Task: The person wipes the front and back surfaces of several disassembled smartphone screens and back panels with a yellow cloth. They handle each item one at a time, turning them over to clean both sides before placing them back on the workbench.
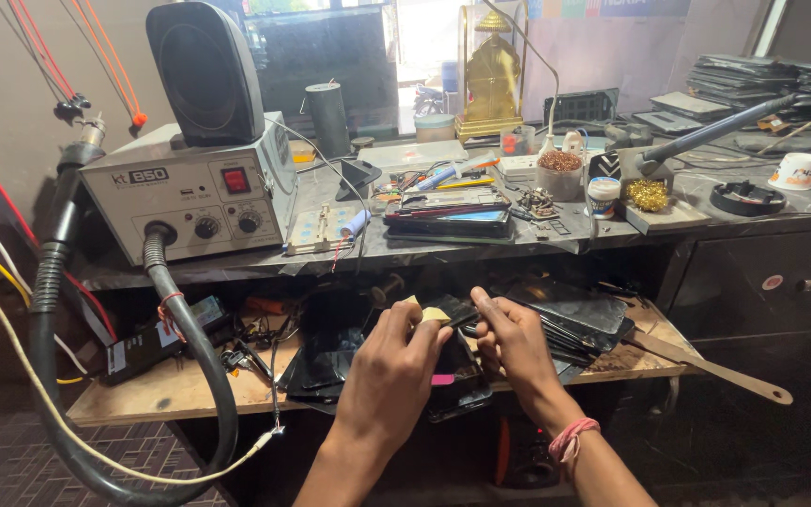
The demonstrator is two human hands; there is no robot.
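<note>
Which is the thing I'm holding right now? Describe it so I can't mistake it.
Below the grey rework station, on the wooden shelf, your left hand and right hand meet over a pile of dark phone parts. It is the small black piece between your fingertips, with a pale tan patch.

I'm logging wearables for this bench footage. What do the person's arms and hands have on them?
Both forearms are bare, with no sleeves or gloves showing. The right hand has a pink-and-white thread band tied around its wrist. The left hand and its wrist carry nothing visible.

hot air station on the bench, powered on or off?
Cannot tell. The red rocker switch on the hot air station shows no clear glow or position.
</note>
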